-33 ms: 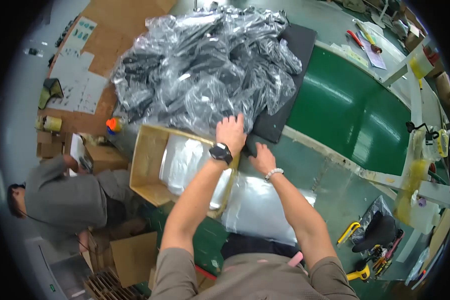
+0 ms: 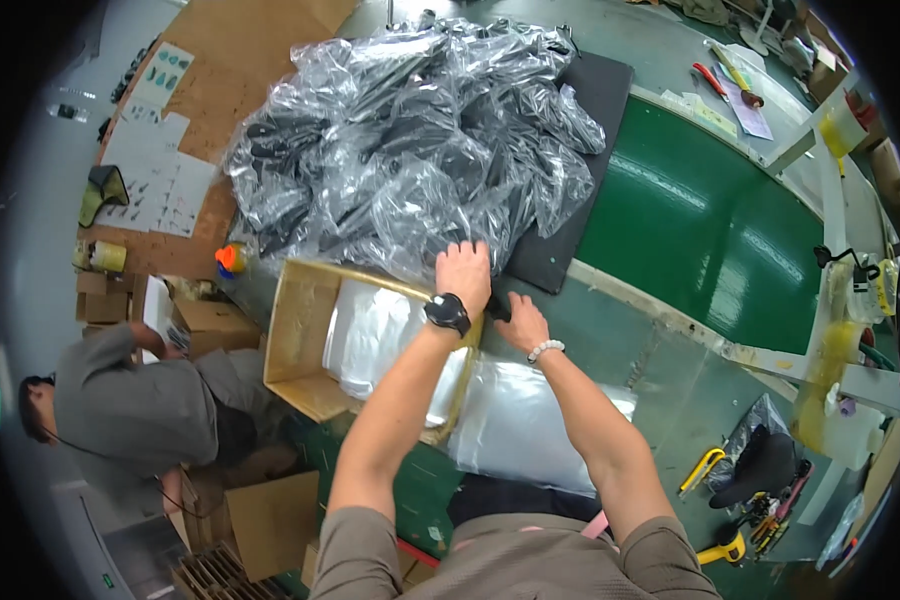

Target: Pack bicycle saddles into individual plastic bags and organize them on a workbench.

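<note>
A large heap of black parts in clear plastic bags [image 2: 410, 150] covers the bench ahead of me. My left hand [image 2: 463, 275], with a black watch at its wrist, reaches over the heap's near edge. Its fingers curl downward, and what lies under them is hidden. Beside it my right hand [image 2: 523, 325], wearing a bead bracelet, is closed on the end of a small black part [image 2: 497, 308]. Under my left forearm stands an open cardboard box [image 2: 300, 345] holding clear plastic bags [image 2: 370, 330]. A stack of flat clear bags [image 2: 520, 420] lies below my right hand.
A black board [image 2: 560, 220] sits under the heap, beside a green panel [image 2: 700, 220]. Yellow cutters [image 2: 702, 470] and other tools lie at the lower right. A co-worker [image 2: 140, 400] bends over cardboard boxes at left. An orange-capped bottle [image 2: 232, 260] stands near the heap.
Both hands have come slightly nearer to me, and the black part shows less between them. The whole view has shifted a little. The co-worker's arm has moved slightly.
</note>
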`<act>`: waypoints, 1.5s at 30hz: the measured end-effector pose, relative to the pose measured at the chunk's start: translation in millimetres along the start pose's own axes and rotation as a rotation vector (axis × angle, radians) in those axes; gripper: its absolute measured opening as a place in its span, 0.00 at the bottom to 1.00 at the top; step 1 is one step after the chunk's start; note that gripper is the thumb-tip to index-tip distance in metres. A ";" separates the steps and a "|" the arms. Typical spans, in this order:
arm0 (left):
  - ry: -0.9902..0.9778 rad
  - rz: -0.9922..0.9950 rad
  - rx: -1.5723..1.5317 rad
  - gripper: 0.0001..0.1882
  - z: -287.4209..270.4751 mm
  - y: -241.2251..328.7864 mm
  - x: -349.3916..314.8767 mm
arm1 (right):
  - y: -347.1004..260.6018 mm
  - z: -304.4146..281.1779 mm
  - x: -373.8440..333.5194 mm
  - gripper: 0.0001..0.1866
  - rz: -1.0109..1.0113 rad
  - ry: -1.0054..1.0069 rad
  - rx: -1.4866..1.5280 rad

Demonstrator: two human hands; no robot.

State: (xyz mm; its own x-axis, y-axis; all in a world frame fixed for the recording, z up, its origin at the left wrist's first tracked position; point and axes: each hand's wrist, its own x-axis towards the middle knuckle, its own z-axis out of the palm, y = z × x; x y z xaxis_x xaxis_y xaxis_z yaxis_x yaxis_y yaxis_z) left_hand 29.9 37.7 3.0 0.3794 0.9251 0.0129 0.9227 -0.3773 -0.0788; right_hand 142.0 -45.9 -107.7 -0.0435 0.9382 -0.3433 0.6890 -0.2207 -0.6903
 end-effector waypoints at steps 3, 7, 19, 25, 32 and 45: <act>-0.153 -0.052 -0.068 0.06 -2.8 -2.4 -6.8 | -17.6 23.9 10.1 0.32 -0.008 -0.017 0.017; -0.097 0.228 -0.452 0.07 -22.2 32.3 -34.9 | 12.0 32.5 19.5 0.22 -0.062 0.046 0.038; 0.250 0.016 -0.738 0.10 -76.1 23.1 -124.7 | -23.0 -92.8 -117.3 0.12 0.108 -0.024 0.912; 0.080 0.120 -1.132 0.12 -73.0 134.7 -238.1 | 32.6 -78.4 -132.5 0.16 0.009 0.189 0.374; 0.337 -0.217 -1.029 0.27 -91.1 117.7 -253.0 | -84.8 -120.4 -47.0 0.26 -0.468 0.073 0.414; 0.008 -0.707 -0.498 0.42 109.3 86.6 -361.2 | 192.2 2.8 -313.8 0.42 0.626 0.638 -0.199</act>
State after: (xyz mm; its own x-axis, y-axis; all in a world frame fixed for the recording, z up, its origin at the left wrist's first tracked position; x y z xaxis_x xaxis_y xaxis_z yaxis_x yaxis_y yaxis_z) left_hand -34.7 -324.5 -117.4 -0.2959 0.9501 -0.0987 0.8642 0.3103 0.3960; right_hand 286.1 -383.5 -134.4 0.7471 0.6450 -0.1604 0.5665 -0.7442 -0.3540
